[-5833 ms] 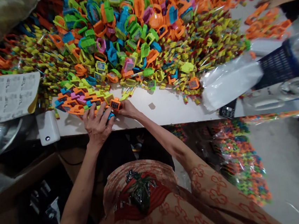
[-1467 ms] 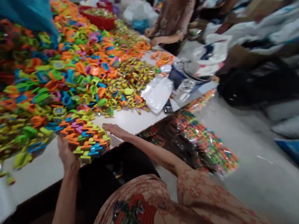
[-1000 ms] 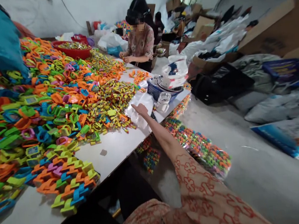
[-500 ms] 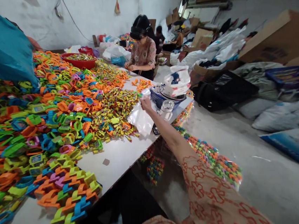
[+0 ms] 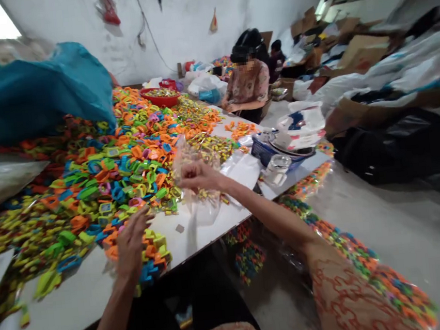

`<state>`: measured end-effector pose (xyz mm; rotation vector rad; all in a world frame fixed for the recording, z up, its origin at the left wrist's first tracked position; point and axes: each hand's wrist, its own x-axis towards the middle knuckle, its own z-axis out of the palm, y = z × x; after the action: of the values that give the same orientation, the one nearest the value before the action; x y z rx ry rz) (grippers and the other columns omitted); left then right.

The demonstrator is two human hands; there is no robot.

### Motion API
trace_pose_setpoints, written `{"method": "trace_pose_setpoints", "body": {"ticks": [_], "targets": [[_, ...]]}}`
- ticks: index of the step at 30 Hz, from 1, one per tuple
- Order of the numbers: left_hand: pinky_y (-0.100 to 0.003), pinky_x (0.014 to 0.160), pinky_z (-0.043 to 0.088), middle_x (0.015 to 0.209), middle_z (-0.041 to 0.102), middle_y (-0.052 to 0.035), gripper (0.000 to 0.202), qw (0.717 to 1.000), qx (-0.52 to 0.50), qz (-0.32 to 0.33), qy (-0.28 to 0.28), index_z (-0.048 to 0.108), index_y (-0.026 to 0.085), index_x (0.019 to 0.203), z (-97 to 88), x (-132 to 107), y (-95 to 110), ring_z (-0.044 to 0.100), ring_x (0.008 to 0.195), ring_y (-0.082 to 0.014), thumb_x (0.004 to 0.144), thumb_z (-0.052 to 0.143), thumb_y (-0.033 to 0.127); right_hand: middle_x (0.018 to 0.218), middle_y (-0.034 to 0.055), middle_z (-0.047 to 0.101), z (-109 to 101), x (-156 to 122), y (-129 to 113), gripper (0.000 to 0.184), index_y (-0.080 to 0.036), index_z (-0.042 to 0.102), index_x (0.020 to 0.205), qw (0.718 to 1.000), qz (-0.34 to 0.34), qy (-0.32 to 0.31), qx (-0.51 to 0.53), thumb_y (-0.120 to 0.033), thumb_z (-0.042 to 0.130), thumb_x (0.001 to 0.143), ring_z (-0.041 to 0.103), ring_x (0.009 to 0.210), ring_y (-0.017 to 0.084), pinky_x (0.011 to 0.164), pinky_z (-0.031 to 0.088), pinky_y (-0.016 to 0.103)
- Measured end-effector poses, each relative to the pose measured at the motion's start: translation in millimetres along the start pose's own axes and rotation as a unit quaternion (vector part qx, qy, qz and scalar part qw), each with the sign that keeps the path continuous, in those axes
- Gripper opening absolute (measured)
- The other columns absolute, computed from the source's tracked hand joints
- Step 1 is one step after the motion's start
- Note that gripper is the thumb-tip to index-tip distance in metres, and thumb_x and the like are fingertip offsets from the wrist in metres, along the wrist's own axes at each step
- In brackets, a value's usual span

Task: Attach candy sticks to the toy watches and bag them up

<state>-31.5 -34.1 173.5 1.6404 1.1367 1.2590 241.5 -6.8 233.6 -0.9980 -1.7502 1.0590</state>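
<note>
Fingers (image 5: 189, 181) of the right hand (image 5: 202, 177) pinch a clear bag (image 5: 206, 212) hanging at their 6 o'clock, while the left hand (image 5: 129, 242), fingers spread, hovers by watches (image 5: 155, 250) at its 3 o'clock.

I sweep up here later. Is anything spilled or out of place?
Yes: packs of colourful toys lie on the floor below the table edge. The right hand holds a clear bag above the tabletop.

1. The left hand (image 5: 131, 242) hovers palm down, fingers spread and loosely curled; the bare left forearm (image 5: 106, 321) trails back from them.
2. The right hand (image 5: 199, 177), ahead and right of the left fingers, is closed, fingertips pinched together, and the right arm (image 5: 271, 217) is outstretched.
</note>
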Motion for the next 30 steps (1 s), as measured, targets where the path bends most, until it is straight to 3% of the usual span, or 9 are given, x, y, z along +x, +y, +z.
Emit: {"method": "trace_pose_setpoints", "body": {"ticks": [3,7,15,17,19,22,25,27,30], "targets": [[-0.031,0.063,0.056,0.087,0.077,-0.0069,0.053,0.991,-0.077,-0.084,-0.071,0.079,0.018,0.096,28.1,15,14,0.069,0.071,-0.0200,0.073,0.074,0.066,0.053,-0.0061,0.051,60,-22,9,0.040,-0.020,0.055,0.068,0.999,0.020,-0.037,0.031,-0.052,0.076,0.079,0.049,0.045,0.008,0.040,0.038,0.019],[-0.025,0.053,0.045,0.055,0.063,-0.0014,0.043,0.986,-0.101,-0.092,-0.097,0.071,0.017,0.063,34.1,16,12,0.055,0.052,-0.0126,0.065,0.083,0.058,0.054,-0.0055,0.052,98,-42,28,0.039,-0.021,0.055,0.066,0.995,0.055,-0.021,0.080,-0.052,0.076,0.079,0.048,0.047,0.010,0.042,0.040,0.022],[-0.025,0.050,0.044,0.060,0.065,-0.0021,0.037,0.988,-0.121,-0.090,0.026,0.070,0.017,0.065,9.3,10,-12,0.053,0.050,-0.0110,0.065,0.080,0.053,0.053,-0.0043,0.056,107,-45,49,0.044,-0.022,0.054,0.062,0.964,0.104,0.135,0.205,-0.057,0.078,0.074,0.050,0.045,0.010,0.047,0.043,0.025],[-0.026,0.052,0.046,0.062,0.064,-0.0016,0.034,0.991,-0.090,-0.086,0.042,0.069,0.018,0.069,-1.9,8,-19,0.054,0.052,-0.0122,0.068,0.077,0.051,0.052,-0.0047,0.055,103,-43,56,0.045,-0.022,0.052,0.061,0.947,0.108,0.194,0.234,-0.057,0.078,0.072,0.048,0.044,0.009,0.046,0.042,0.024],[-0.029,0.059,0.050,0.066,0.066,-0.0023,0.030,0.996,0.003,-0.074,0.052,0.070,0.019,0.074,-11.5,7,-23,0.059,0.058,-0.0155,0.071,0.073,0.048,0.051,-0.0045,0.054,98,-41,59,0.045,-0.022,0.051,0.060,0.941,0.104,0.228,0.228,-0.056,0.078,0.073,0.048,0.044,0.009,0.046,0.041,0.024],[-0.043,0.087,0.055,0.105,0.075,-0.0134,0.039,0.975,0.212,0.029,0.054,0.074,0.018,0.100,-12.9,9,-16,0.069,0.097,-0.0291,0.068,0.076,0.039,0.049,-0.0046,0.054,99,-39,53,0.042,-0.022,0.053,0.062,0.969,0.083,0.159,0.170,-0.053,0.077,0.076,0.050,0.044,0.009,0.046,0.040,0.022],[-0.059,0.116,0.035,0.151,0.055,-0.0181,0.052,0.916,0.361,0.173,-0.023,0.071,0.023,0.123,-0.5,18,2,0.047,0.143,-0.0390,0.072,0.076,0.031,0.051,-0.0057,0.053,107,-37,32,0.038,-0.021,0.055,0.066,0.987,0.059,0.010,0.147,-0.050,0.075,0.079,0.051,0.044,0.009,0.045,0.040,0.022],[-0.064,0.122,0.022,0.153,0.055,-0.0129,0.036,0.869,0.420,0.248,-0.081,0.074,0.028,0.115,4.4,25,10,0.039,0.150,-0.0371,0.080,0.067,0.023,0.054,-0.0062,0.054,109,-37,18,0.034,-0.021,0.054,0.069,0.986,0.043,-0.060,0.149,-0.047,0.073,0.080,0.053,0.046,0.009,0.046,0.041,0.021],[-0.067,0.121,0.018,0.136,0.069,-0.0099,0.025,0.809,0.485,0.314,-0.108,0.076,0.026,0.081,-4.2,39,8,0.052,0.139,-0.0354,0.080,0.055,0.013,0.054,-0.0076,0.052,95,-37,6,0.026,-0.021,0.053,0.071,0.988,0.049,-0.089,0.119,-0.038,0.071,0.081,0.052,0.046,0.009,0.048,0.038,0.020]]}}
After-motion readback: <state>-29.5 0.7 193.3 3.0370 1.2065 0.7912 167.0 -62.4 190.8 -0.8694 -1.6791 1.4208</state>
